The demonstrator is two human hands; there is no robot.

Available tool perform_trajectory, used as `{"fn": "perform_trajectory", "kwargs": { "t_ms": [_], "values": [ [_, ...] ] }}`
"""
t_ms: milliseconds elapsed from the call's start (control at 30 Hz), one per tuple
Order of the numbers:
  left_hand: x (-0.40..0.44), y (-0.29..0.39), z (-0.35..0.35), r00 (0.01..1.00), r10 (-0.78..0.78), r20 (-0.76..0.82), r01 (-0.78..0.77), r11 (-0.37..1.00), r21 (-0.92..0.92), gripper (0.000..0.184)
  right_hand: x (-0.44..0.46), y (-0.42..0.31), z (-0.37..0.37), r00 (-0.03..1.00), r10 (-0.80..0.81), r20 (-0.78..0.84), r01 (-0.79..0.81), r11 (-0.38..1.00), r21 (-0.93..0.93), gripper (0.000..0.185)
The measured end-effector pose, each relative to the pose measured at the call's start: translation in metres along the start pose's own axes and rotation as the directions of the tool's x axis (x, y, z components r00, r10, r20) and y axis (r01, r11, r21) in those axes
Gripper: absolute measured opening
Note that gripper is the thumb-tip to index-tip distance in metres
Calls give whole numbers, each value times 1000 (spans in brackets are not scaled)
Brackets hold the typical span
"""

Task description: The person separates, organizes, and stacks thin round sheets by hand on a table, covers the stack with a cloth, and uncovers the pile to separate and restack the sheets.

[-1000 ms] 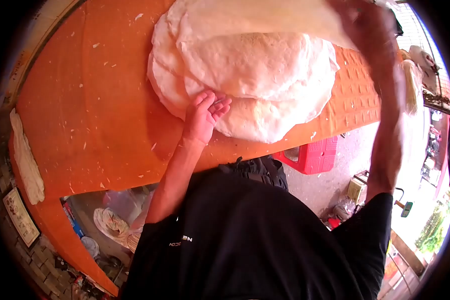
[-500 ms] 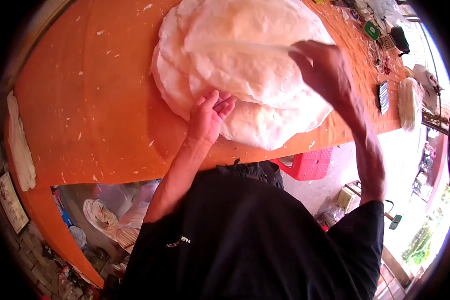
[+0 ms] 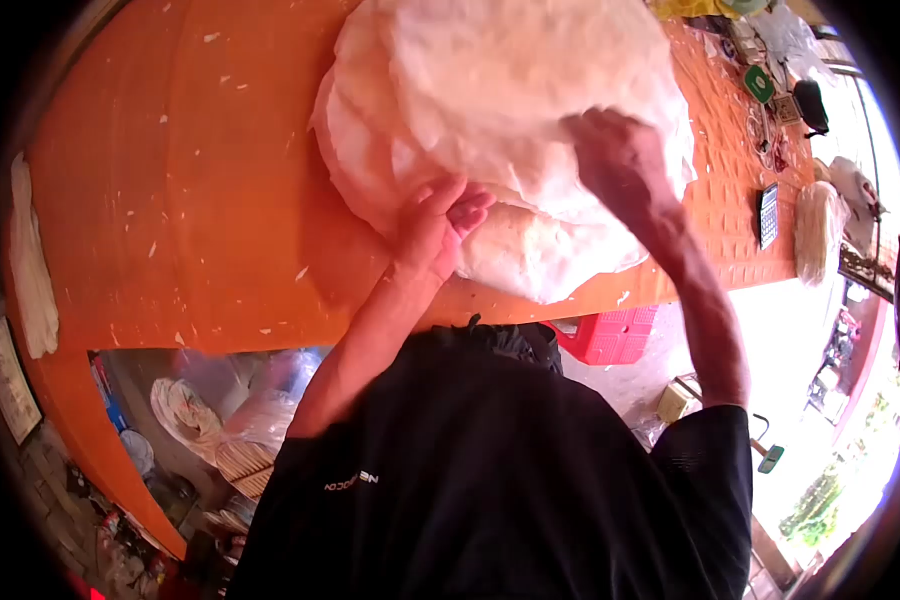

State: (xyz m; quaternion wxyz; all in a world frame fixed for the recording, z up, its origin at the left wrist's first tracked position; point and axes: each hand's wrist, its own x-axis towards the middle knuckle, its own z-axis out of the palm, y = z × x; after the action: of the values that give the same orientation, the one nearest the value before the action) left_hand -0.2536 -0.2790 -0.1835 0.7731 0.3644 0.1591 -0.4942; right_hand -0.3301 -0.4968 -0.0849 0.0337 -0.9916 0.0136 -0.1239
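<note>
Layers of pale, soft sheet material form a wide round pile [image 3: 530,70] on the orange-covered table [image 3: 220,200]. My left hand [image 3: 438,222] is at the pile's near left edge, palm partly up, its fingers curled together; whatever lies between them is too small to name. Over the right part of the pile is my right hand [image 3: 615,150], slightly blurred, fingers bent down and pressed together at the top sheet. Its fingertips are hard to make out against the pale material.
A calculator [image 3: 767,216], a green round item [image 3: 758,84] and a bundle in clear plastic [image 3: 818,232] lie at the right. A folded cloth [image 3: 32,260] hangs at the left edge. Below the table are a red stool [image 3: 615,335] and plastic bags [image 3: 260,415].
My right hand has come down and left from the upper right to the pile, and the raised sheet now lies lower. My left hand has shifted slightly right.
</note>
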Motion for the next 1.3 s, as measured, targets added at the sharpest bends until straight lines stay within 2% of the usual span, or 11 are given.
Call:
{"fn": "perform_trajectory", "kwargs": {
  "t_ms": [167, 267, 500, 567, 733, 900, 967, 1100, 1133, 1233, 1300],
  "values": [
    [-1, 3, 10, 990, -120, -80, 121, 993, 9, 13, -33, -12, 25, 988, 126, 84, -134, 986, 97, 24],
    [-5, 15, 18, 995, -62, -81, 78, 974, 211, 13, -39, -16, 17, 983, 155, 100, -162, 984, 71, 33],
    [-2, 36, 25, 991, -64, 120, 42, 983, 177, 9, -43, -50, 22, 985, 165, 50, -169, 981, 95, 52],
    [3, 29, 28, 988, 5, 153, -22, 994, 106, 10, -34, -55, 30, 963, 262, 68, -268, 956, 121, 47],
    [3, 33, 25, 977, 62, 205, -73, 996, 45, 15, -22, -27, 40, 980, 193, -38, -194, 981, -3, 22],
    [-20, 23, -6, 999, -4, -47, 23, 913, 408, 26, 17, -20, -71, 969, 168, -181, -205, 956, -209, 21],
    [-17, 17, -12, 999, -6, -42, 21, 930, 367, 25, 0, -28, -40, 972, 151, -182, -165, 984, -66, 19],
    [-18, 9, -3, 997, -69, 40, 62, 986, 156, 16, -32, -33, 27, 965, 226, 130, -232, 972, 39, 19],
    [-17, 9, 1, 996, -74, 57, 69, 995, 77, 15, -35, -33, 27, 902, 298, 312, -311, 950, -9, 31],
    [-14, 8, 2, 986, -68, 151, 75, 997, -36, 15, -44, -44, 18, 978, 200, 58, -205, 975, 85, 40],
    [-8, 11, 7, 972, -50, 230, 69, 995, -72, 16, -55, -51, 19, 977, 198, 76, -207, 971, 123, 63]
  ]
}}
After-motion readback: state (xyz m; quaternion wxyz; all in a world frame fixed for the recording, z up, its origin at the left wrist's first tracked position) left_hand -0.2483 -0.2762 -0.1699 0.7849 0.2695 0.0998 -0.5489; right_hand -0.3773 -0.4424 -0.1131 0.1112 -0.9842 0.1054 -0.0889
